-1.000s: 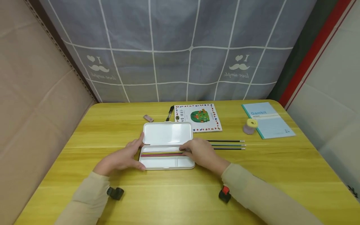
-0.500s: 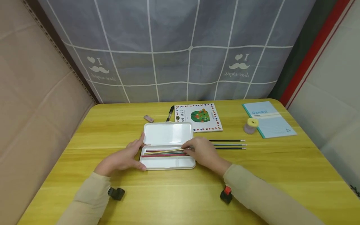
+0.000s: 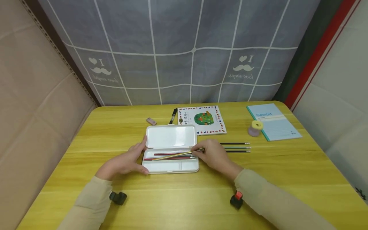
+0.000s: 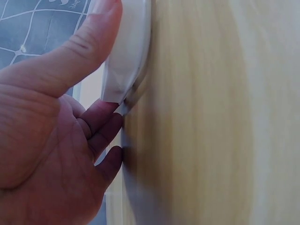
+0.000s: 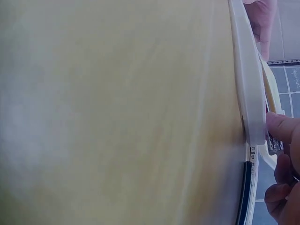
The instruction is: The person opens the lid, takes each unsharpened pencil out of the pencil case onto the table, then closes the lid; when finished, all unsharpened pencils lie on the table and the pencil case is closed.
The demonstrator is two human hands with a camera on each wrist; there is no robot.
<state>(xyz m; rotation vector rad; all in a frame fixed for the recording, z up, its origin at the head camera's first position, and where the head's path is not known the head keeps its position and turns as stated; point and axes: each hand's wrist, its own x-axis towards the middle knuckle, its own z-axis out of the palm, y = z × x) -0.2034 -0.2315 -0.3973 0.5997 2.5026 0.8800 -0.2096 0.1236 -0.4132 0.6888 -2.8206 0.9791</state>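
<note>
An open white pencil case (image 3: 171, 166) lies on the yellow table, its lid (image 3: 171, 136) folded back. Several pencils (image 3: 169, 156) lie in its tray. My left hand (image 3: 126, 161) holds the case's left end, thumb on the rim (image 4: 125, 56). My right hand (image 3: 211, 155) pinches a yellow pencil (image 3: 175, 155) by its right end and holds it slanted over the tray. The right wrist view shows a fingertip (image 5: 281, 127) on the pencil end at the case's edge (image 5: 247, 79).
Three dark pencils (image 3: 237, 147) lie just right of the case. Behind it are a picture book (image 3: 201, 119), a black pen (image 3: 173, 115) and a small eraser (image 3: 151, 121). A blue notebook (image 3: 273, 121) and a tape roll (image 3: 255, 128) sit far right.
My right hand has drawn back to the right, lifting the yellow pencil's end so it now lies slanted over the other pencils. The left hand stays in place.
</note>
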